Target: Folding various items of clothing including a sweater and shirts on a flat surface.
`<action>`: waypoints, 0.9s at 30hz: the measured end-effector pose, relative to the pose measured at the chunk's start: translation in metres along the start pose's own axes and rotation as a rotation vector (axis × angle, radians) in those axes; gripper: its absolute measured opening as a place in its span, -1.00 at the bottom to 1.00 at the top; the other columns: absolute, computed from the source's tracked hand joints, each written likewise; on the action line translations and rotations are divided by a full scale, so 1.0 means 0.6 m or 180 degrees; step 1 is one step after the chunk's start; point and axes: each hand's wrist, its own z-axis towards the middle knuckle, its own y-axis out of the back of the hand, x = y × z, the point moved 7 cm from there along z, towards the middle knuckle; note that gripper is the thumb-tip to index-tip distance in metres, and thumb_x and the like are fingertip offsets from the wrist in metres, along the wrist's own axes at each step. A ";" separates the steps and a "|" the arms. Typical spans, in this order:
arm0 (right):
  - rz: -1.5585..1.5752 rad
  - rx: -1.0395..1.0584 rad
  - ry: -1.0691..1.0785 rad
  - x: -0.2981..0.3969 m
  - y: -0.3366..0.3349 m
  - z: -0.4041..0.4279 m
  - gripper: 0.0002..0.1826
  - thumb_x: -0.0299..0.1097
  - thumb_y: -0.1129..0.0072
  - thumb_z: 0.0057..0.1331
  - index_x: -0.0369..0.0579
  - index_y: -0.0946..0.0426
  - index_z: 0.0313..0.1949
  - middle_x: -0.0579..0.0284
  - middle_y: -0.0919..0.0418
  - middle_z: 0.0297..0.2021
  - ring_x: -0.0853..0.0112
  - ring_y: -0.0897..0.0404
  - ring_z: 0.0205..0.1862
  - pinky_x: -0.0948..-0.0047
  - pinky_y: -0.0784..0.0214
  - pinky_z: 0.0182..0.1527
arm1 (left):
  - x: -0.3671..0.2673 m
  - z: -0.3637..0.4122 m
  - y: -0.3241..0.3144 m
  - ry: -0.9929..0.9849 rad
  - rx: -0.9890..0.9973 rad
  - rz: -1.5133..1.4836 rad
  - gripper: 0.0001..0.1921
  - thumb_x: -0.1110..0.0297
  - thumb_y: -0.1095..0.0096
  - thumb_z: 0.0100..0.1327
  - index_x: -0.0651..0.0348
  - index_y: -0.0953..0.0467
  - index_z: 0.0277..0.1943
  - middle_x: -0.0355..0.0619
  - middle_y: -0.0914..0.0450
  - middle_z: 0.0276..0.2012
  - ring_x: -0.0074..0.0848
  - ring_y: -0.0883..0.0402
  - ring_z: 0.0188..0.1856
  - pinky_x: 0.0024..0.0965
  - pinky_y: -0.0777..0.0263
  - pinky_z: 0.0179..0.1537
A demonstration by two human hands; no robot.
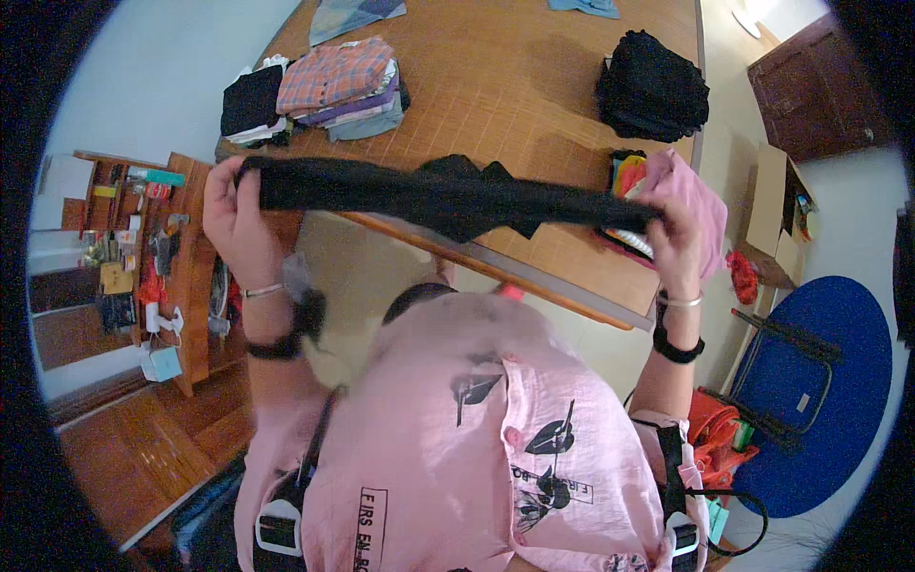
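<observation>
My left hand [239,207] grips one end of a black cloth garment [400,189], which is stretched sideways above the near edge of the table. The other end is pinched in my right hand [672,232]. The garment hangs as a long narrow band, with a few pointed folds at its middle. Behind my right hand lies a pink cloth [690,204] over other coloured clothes. Farther back on the right is a stack of folded black clothes [650,86]. On the left stand a plaid shirt [332,75] atop a folded pile and a black folded garment [251,100] beside it.
The wooden table [493,79] reaches away ahead, with a blue-patterned cloth [354,16] at its far left. Wooden shelves [187,286] with small items stand left. An open cardboard box [768,200] and a folded blue round table [836,400] are on the right.
</observation>
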 end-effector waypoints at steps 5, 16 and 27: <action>-0.0619 0.1218 -0.0460 -0.061 -0.088 -0.077 -0.71 -0.66 -0.06 0.02 -0.18 -0.52 -0.22 0.05 -0.57 -0.31 0.35 -0.53 -0.26 0.45 -0.36 -0.18 | 0.087 -0.042 0.022 0.0596 0.0280 0.0370 -0.90 0.60 -0.06 0.20 0.28 -0.43 -0.21 -0.26 -0.51 -0.35 -0.69 -0.47 -0.31 -0.64 -0.34 -0.27; 0.0419 -0.1310 0.0068 0.141 0.086 -0.029 -0.82 -0.56 0.02 0.17 -0.23 -0.47 -0.21 0.25 -0.51 -0.35 0.53 -0.47 -0.31 0.59 -0.34 -0.27 | 0.062 0.107 0.036 0.0060 -0.0035 -0.0112 -0.83 0.55 -0.13 0.17 0.33 -0.46 -0.15 -0.20 -0.55 -0.35 -0.65 -0.48 -0.23 -0.61 -0.33 -0.15; -0.0328 -0.1713 0.0608 0.213 0.121 0.003 -0.82 -0.54 0.10 0.25 -0.26 -0.42 -0.17 0.27 -0.45 -0.40 0.62 -0.34 -0.54 0.67 -0.17 -0.54 | -0.018 0.173 -0.006 -0.0270 0.0105 -0.1382 -0.83 0.56 -0.10 0.18 0.39 -0.43 -0.16 -0.11 -0.53 -0.30 -0.57 -0.51 -0.35 -0.63 -0.39 -0.35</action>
